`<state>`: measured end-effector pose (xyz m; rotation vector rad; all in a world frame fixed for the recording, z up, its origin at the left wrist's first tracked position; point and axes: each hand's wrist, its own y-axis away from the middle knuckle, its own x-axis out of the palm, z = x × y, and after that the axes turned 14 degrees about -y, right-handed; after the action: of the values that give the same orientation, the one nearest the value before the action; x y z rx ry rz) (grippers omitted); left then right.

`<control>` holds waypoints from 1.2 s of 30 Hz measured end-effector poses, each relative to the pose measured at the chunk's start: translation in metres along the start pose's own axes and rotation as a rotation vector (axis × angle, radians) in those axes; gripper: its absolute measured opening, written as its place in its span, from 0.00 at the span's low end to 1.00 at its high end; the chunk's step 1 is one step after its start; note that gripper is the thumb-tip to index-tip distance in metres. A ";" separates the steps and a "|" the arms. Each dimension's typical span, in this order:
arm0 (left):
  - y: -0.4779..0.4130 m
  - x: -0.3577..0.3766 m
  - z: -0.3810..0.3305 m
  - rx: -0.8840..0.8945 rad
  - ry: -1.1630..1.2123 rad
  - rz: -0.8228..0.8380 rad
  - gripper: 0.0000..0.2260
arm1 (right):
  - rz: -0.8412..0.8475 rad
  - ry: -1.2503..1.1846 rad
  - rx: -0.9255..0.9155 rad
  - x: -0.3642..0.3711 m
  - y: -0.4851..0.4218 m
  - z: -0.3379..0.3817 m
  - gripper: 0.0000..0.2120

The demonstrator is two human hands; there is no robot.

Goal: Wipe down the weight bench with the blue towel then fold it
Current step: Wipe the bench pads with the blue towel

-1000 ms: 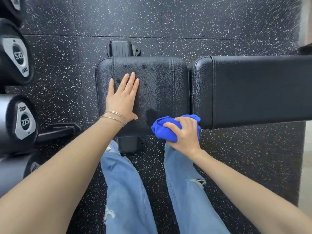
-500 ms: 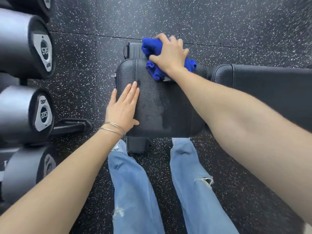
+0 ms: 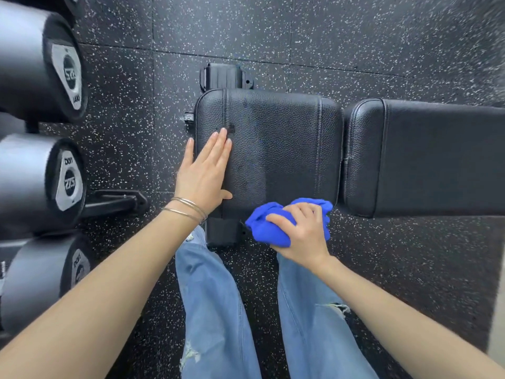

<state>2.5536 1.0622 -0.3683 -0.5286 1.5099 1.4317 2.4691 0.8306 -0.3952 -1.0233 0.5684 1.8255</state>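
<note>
head view: the weight bench point(image 3: 300, 132) lies across the picture, and its square black seat pad point(image 3: 273, 165) is the landmark here. the left hand point(image 3: 203, 173) rests flat on the seat pad's left edge, fingers straight and close together, the little finger hanging off the side. two thin bangles point(image 3: 185, 209) circle that wrist, just nearer than the pad. the right hand point(image 3: 303, 236) sits at the seat pad's near right corner, its fingers curled tight round the blue towel point(image 3: 266, 228), which is bunched into a ball. the towel meets the pad's near edge and bulges out left of the knuckles. right of the seat pad, across a narrow gap, runs the long back pad point(image 3: 423, 157). the far frame foot point(image 3: 222, 76) shows beyond the seat pad's far edge. the near frame foot point(image 3: 221, 232) shows below its near edge, just left of the towel. well left of the seat pad, dumbbells point(image 3: 41, 173) lie stacked, end caps facing the bench. ripped pale blue jeans point(image 3: 216, 296) stand nearer than the pad, on the black speckled floor point(image 3: 355, 50).
</note>
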 end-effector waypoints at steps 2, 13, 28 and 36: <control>0.007 0.006 0.004 0.010 0.004 -0.028 0.46 | -0.061 -0.021 0.000 0.002 -0.023 0.001 0.24; 0.006 0.018 0.033 -0.012 0.085 0.007 0.48 | -0.040 0.062 0.353 0.016 -0.229 0.020 0.23; 0.019 0.033 0.056 -0.069 0.041 -0.003 0.42 | 0.029 0.006 0.473 0.014 -0.253 0.037 0.24; 0.030 0.039 0.077 -0.050 0.002 0.048 0.40 | 0.071 -0.048 -0.011 0.032 -0.090 0.071 0.19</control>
<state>2.5371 1.1521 -0.3747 -0.5274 1.5005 1.5100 2.5141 0.9394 -0.3792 -0.9753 0.5727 1.9122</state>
